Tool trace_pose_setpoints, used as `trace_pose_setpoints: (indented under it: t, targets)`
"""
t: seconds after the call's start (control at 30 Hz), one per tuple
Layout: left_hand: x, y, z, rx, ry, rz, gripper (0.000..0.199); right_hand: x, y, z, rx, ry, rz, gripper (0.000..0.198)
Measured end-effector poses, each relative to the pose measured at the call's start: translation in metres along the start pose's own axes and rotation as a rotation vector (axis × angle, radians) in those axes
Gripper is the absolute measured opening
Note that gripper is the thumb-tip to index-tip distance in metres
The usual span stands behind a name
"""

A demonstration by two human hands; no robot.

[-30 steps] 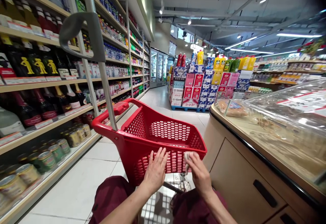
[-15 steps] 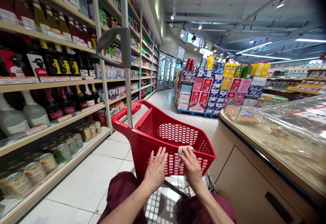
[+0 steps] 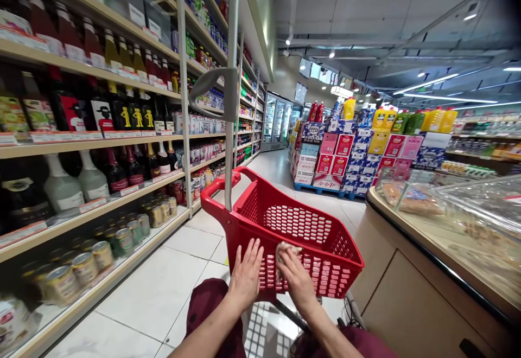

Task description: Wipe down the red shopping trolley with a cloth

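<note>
In front of me stands a red plastic shopping cart basket with perforated sides and a tall metal pole carrying a grey loop handle. My left hand lies flat against the near side, fingers stretched out and close together, holding nothing. To its right, my right hand presses a crumpled, pale cloth against the same side, just below the rim. Part of the cloth is hidden under the fingers. The basket's visible inside holds no goods.
Shelves of bottles and cans run along the left. A wooden counter with clear covers stands close on the right. Beyond the cart is a stack of drink boxes on a blue pallet. White tiles cover the floor.
My view has turned left, so the cart and shelves appear farther right. My right hand with the cloth has slid left along the basket side, closer to my left hand.
</note>
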State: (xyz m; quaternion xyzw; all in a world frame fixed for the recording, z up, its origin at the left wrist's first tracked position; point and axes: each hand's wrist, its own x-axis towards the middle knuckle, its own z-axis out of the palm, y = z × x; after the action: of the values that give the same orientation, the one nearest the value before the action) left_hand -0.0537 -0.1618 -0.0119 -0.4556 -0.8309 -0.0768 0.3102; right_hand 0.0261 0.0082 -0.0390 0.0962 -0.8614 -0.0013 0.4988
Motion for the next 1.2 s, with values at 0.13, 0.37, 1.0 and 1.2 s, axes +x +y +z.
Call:
trace_pose_setpoints:
  t: [0.13, 0.37, 1.0, 1.2]
  targets:
    - [-0.01, -0.012, -0.002, 0.024, 0.012, -0.044, 0.065, -0.003, -0.016, 0.007, 0.049, -0.078, -0.059, 0.028]
    - [-0.012, -0.031, -0.012, 0.061, 0.032, -0.144, 0.066, 0.031, -0.019, 0.018, 0.02, -0.03, -0.031, 0.029]
    - [-0.029, -0.082, -0.029, 0.098, 0.092, -0.351, 0.069, 0.098, -0.085, 0.05, 0.167, -0.029, -0.176, 0.02]
    - [-0.019, -0.07, -0.035, 0.072, 0.124, -0.331, 0.073, 0.121, -0.068, 0.03, 0.122, 0.04, -0.023, 0.025]
